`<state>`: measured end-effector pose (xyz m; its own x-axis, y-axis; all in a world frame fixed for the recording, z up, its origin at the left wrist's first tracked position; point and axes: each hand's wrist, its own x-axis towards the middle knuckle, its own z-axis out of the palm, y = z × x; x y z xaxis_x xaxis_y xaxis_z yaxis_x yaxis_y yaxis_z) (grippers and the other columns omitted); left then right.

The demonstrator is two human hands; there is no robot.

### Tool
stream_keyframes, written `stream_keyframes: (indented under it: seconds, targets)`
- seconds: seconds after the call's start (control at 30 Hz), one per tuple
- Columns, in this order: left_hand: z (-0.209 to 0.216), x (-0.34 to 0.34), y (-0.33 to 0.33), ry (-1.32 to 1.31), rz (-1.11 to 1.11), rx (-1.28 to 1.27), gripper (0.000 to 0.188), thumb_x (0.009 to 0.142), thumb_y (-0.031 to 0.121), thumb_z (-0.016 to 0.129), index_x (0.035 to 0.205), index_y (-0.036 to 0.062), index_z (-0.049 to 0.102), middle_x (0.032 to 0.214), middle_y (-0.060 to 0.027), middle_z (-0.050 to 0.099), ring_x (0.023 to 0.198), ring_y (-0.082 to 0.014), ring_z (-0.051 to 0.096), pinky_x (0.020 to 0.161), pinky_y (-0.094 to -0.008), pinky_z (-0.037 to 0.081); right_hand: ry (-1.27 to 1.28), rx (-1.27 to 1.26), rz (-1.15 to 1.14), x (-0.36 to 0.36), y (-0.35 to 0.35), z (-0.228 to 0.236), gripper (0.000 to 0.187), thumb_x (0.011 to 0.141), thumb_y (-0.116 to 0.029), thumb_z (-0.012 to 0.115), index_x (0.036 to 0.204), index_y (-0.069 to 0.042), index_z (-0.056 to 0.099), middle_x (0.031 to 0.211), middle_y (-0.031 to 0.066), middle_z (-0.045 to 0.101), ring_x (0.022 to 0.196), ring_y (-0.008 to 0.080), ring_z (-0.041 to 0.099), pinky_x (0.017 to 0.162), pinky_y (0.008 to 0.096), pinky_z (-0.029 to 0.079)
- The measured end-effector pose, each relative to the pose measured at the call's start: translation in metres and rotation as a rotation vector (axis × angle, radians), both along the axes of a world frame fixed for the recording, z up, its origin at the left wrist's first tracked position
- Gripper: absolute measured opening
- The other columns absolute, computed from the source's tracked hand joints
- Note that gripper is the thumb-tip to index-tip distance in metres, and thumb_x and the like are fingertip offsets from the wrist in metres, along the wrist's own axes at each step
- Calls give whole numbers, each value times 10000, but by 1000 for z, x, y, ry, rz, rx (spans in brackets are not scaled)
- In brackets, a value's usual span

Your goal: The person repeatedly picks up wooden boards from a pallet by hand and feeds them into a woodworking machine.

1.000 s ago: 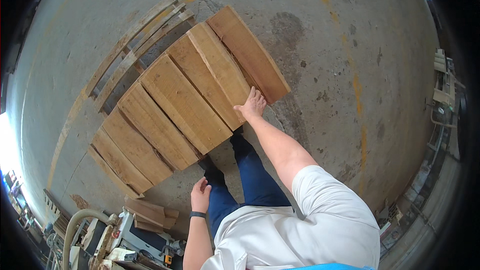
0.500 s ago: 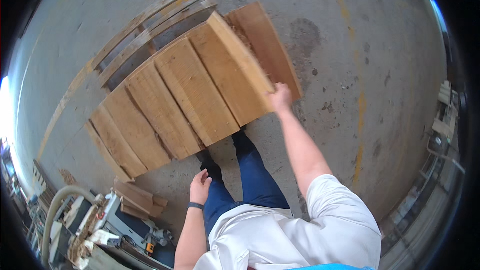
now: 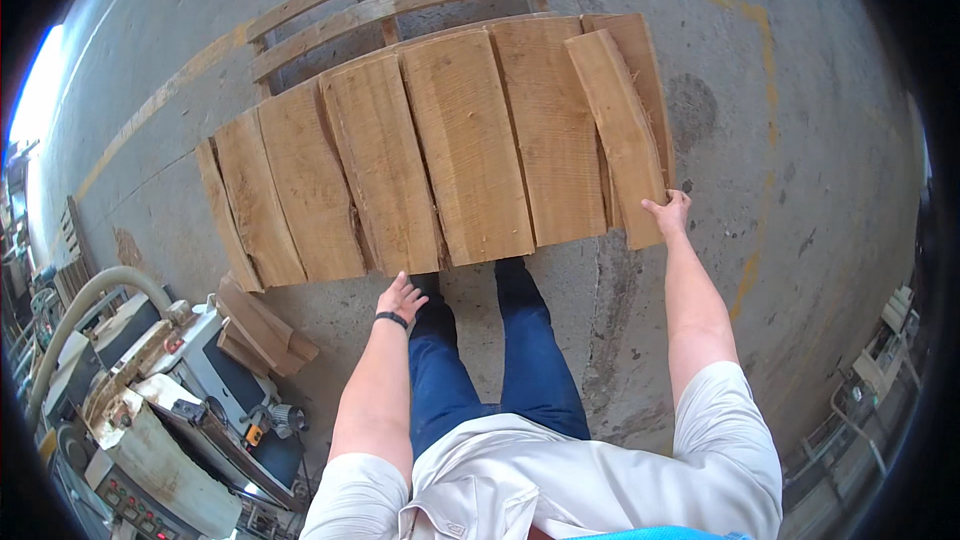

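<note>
Several rough-sawn wooden boards (image 3: 468, 140) lie side by side in a wide row in front of me. On the row's right end a narrower board (image 3: 618, 135) rests at a slant on top, partly covering a redder board (image 3: 648, 90) beneath. My right hand (image 3: 672, 212) holds this narrow board by the right edge of its near end, thumb on the top face. My left hand (image 3: 403, 297) is empty, its fingers spread, just short of the near ends of the middle boards. A dark band circles the left wrist.
A slatted wooden pallet (image 3: 400, 5) shows behind the row. At lower left stands a machine (image 3: 170, 420) with a thick hose (image 3: 75, 325); offcut boards (image 3: 262, 325) lean beside it. Yellow lines (image 3: 772, 90) mark the concrete floor. Racking (image 3: 870, 390) lines the right side.
The narrow board, tilted up on edge before, now lies flatter with its broad face up. My right hand has moved right along with it. My left hand has risen toward the boards, fingers spreading.
</note>
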<state>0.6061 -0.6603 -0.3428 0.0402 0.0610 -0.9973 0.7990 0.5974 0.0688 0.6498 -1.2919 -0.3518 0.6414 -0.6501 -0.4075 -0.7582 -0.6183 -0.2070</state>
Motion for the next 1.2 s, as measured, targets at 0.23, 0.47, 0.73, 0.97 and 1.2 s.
stream_keyframes:
  seconds: [0.23, 0.47, 0.73, 0.97, 1.2]
  targets:
    - [-31, 21, -39, -35, 324, -15, 723, 943, 298, 675, 1503, 38, 298, 1605, -202, 239, 1493, -384, 194, 1187, -602, 203, 113, -18, -37, 5, 34, 28, 782, 627, -325, 926, 1235, -30, 535, 1292, 153, 462, 1256, 322, 438, 1095, 421, 377]
    - [-17, 2, -20, -195, 529, 24, 540, 854, 140, 779, 1333, 87, 535, 1354, -84, 562, 1282, -294, 492, 1134, -516, 362, -79, -105, -43, -8, 85, 54, 907, 658, -264, 913, 1361, -122, 358, 1343, 163, 469, 1248, 364, 477, 1065, 460, 400]
    - [101, 31, 28, -447, 304, -93, 528, 819, 73, 781, 1299, 92, 562, 1231, -66, 656, 1115, -255, 644, 950, -432, 549, -324, 163, -250, -28, 137, 52, 1035, 636, -195, 933, 1441, -67, 296, 1383, 181, 527, 1240, 313, 537, 1047, 418, 428]
    - [191, 69, 75, -948, -467, 479, 603, 834, 19, 695, 1402, 98, 507, 1332, -99, 590, 1213, -273, 578, 1020, -475, 480, -326, 1058, -552, -39, 200, 135, 495, 823, -101, 801, 1257, 10, 592, 1150, 96, 687, 1060, 233, 649, 948, 358, 493]
    - [270, 48, 83, -966, -1721, 1090, 708, 864, -45, 527, 1500, 250, 419, 1535, -131, 406, 1395, -368, 402, 1104, -604, 358, -270, 991, -536, -137, 268, 240, 442, 846, -55, 753, 1250, 28, 595, 1135, 120, 693, 997, 243, 678, 869, 381, 543]
